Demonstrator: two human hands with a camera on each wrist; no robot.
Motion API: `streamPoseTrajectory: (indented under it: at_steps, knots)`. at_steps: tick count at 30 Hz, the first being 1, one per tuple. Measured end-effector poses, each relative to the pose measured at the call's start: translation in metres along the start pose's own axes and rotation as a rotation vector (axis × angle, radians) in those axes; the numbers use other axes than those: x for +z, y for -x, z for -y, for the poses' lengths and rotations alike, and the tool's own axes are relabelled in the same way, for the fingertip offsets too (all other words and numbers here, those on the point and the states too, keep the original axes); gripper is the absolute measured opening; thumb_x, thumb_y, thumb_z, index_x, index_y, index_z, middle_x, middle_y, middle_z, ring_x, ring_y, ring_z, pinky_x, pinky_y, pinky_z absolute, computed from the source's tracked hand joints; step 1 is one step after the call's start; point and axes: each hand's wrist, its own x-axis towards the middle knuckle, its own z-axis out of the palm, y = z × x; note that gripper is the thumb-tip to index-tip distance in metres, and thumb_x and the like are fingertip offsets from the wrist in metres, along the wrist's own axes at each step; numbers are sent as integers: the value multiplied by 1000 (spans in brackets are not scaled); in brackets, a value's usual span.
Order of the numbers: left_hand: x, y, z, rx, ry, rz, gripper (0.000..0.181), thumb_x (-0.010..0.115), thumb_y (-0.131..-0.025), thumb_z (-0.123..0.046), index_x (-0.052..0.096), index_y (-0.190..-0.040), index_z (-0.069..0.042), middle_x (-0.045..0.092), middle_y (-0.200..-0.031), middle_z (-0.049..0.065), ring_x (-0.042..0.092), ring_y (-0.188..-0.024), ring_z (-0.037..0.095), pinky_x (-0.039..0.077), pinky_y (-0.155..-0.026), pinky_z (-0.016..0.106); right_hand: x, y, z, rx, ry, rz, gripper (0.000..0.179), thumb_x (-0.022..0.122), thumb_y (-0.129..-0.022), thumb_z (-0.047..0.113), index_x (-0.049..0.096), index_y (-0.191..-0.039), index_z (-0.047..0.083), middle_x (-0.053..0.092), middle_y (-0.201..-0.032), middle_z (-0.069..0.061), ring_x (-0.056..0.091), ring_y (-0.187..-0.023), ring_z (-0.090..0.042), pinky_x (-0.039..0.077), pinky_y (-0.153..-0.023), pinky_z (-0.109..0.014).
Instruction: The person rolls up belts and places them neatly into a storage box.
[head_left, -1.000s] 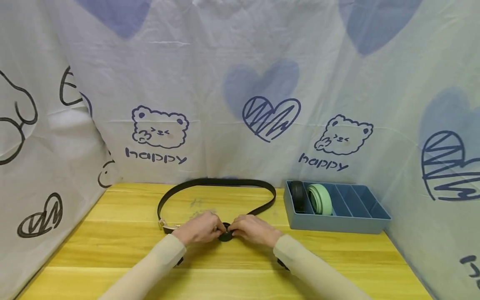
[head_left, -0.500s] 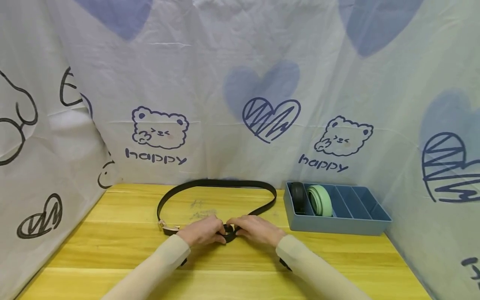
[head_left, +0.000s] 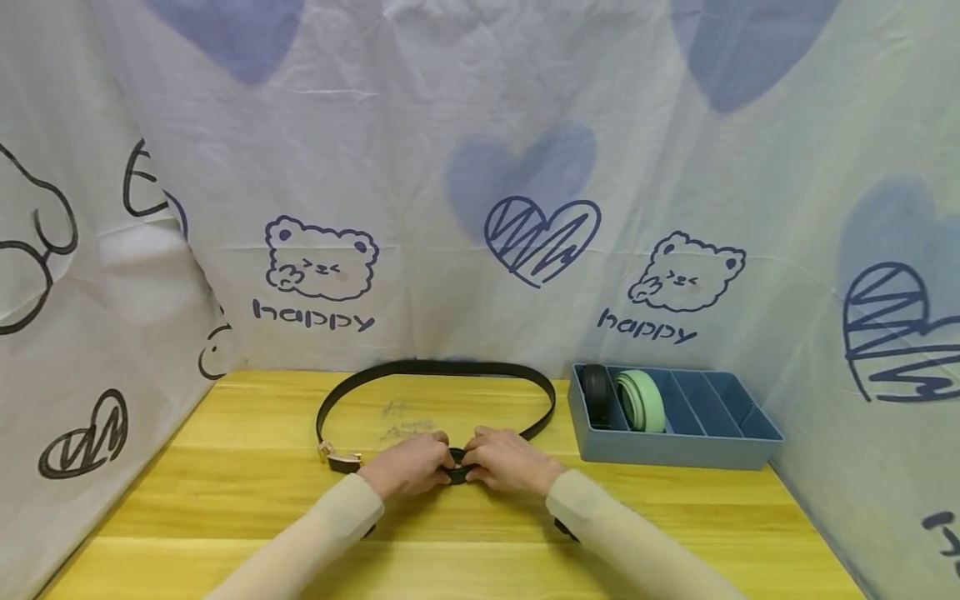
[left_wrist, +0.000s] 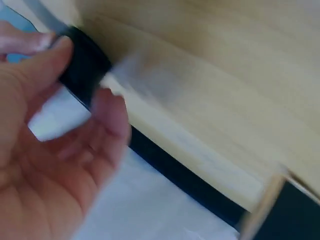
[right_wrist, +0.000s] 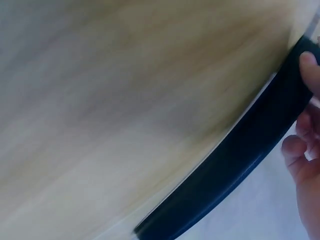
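Note:
A black belt lies on its edge in a wide loop on the wooden table. Its metal buckle is at the left of the loop, close to my left hand. One end is wound into a small coil between both hands. My left hand pinches the coil's left side; in the left wrist view, the thumb presses the black strap. On the other side, my right hand grips the coil and strap. The right wrist view shows its thumb on the strap. My fingers partly hide the coil.
A blue-grey divided box stands at the right back of the table. Its left compartments hold a rolled black belt and a rolled mint-green belt. A printed white cloth hangs behind and at both sides.
The fingers of both hands have shifted around the coil, which turned and looked looser half a second ago. My left hand has moved slightly right. The box has stayed put.

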Motion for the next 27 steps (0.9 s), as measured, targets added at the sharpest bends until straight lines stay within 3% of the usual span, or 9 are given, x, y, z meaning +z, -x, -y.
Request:
streamPoseTrajectory:
  at_steps: [3,6,11,16,20,24,27]
  knots:
    - [3,-2,-12,-28,-72,-68,11,74,-88,-26,75,-87,-15,61,-82,2,56,-68,13,48,-61,26,0,1,3,17,27,-1,14,68,-93,30,76,-100,21,69,-95,9,52,-82,-8,46,-69,-21]
    - [7,-4,-18,-21,-71,-95,12,75,-87,-25,73,-85,-13,64,-75,1,60,-68,15,48,-59,25,1,3,2,17,5,-8,14,68,-93,31,76,-101,22,69,-95,9,52,-83,-8,46,-70,-21]
    - [4,-10,-9,18,13,-33,11,75,-85,-23,74,-77,-15,69,-75,-3,59,-67,7,48,-60,20,-1,8,-7,12,-79,-14,19,68,-93,25,74,-110,21,71,-105,9,54,-89,-8,47,-79,-20]
    - [2,-12,2,95,63,9,15,74,-87,-24,73,-74,-16,69,-77,-7,53,-61,-2,44,-57,16,-4,10,-11,-29,-74,11,19,68,-93,24,74,-110,21,71,-109,8,55,-94,-9,47,-83,-20]
    - [3,-10,-2,65,53,-1,15,74,-88,-25,72,-75,-17,67,-75,-8,51,-60,-1,44,-57,17,-7,8,-5,-18,-31,27,14,67,-94,25,75,-105,20,69,-103,7,55,-93,-9,49,-81,-20]
    - [6,-11,-12,8,28,-52,12,74,-88,-26,71,-79,-18,65,-71,-7,51,-58,1,43,-55,18,-7,9,2,19,20,27,14,65,-96,24,75,-104,21,65,-97,6,52,-88,-9,48,-75,-21]
    - [9,-13,-15,-8,38,-68,11,74,-87,-26,73,-81,-17,66,-71,-6,54,-59,2,44,-55,18,-4,12,-1,22,-17,12,15,64,-96,25,74,-106,21,65,-97,6,52,-87,-9,48,-76,-21]
